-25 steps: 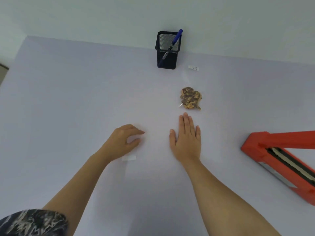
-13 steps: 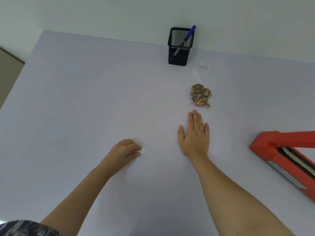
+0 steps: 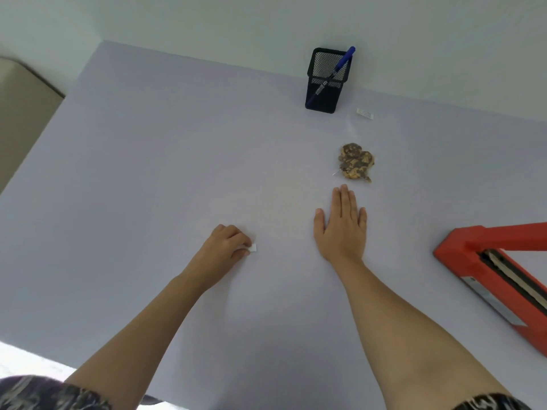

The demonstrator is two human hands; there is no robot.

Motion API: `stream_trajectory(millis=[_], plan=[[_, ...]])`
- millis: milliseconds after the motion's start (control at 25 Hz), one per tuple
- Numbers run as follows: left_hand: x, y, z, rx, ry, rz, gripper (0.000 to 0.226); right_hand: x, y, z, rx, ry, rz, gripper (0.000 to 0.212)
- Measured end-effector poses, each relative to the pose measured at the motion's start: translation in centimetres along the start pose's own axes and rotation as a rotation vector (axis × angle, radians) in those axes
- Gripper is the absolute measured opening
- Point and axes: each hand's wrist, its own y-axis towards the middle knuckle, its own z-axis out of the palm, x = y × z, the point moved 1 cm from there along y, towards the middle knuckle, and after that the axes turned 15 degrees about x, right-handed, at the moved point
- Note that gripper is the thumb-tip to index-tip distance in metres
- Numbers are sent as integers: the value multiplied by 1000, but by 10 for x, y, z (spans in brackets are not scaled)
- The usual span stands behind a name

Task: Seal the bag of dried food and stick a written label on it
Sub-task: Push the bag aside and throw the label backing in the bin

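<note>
Tabletop (image 3: 148,173): one, broad, flat, matt, pale lavender-grey, filling most of the view; far edge meets the wall, left edge runs diagonally toward the near left corner. Wall (image 3: 207,19): plain, off-white with a faint green cast, along the far side. Beige surface (image 3: 23,119): far left, beyond the tabletop's edge, with a paler rounded border at its top; floor or furniture, cannot tell. Bright strip (image 3: 20,359): white, overexposed, below the near left edge. Light: soft, even; shadows faint.
</note>
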Motion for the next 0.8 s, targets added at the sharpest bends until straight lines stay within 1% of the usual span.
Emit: stream_trajectory(millis=[200,320,400,440,480,520,600,640,680,720,800], plan=[[-8,0,-1,-30,-121,-121,25,3,-1,-1,14,-16,-19,60],[-8,3,-3,3,-151,-189,20,10,-6,-7,20,-62,-33,61],[-13,-2,-3,24,-180,-220,16,18,-20,-9,30,-17,-58,62],[-18,-5,-2,17,-243,-235,14,22,-29,-9,30,29,-75,62],[-23,-11,-1,-14,-367,-260,12,26,-38,-8,28,82,-97,61],[-29,-19,-1,-60,-551,-296,9,30,-49,-7,25,137,-126,60],[-40,-39,-1,-179,-1014,-343,6,41,-69,-2,22,217,-191,57],[-44,-50,-1,-241,-1209,-363,7,47,-80,2,30,244,-221,55],[-46,-66,2,-296,-1319,-393,10,57,-94,10,46,260,-251,53],[-44,-85,5,-343,-1357,-427,12,70,-110,19,66,271,-280,52],[-37,-126,13,-440,-1358,-478,15,101,-146,39,113,289,-339,52]])
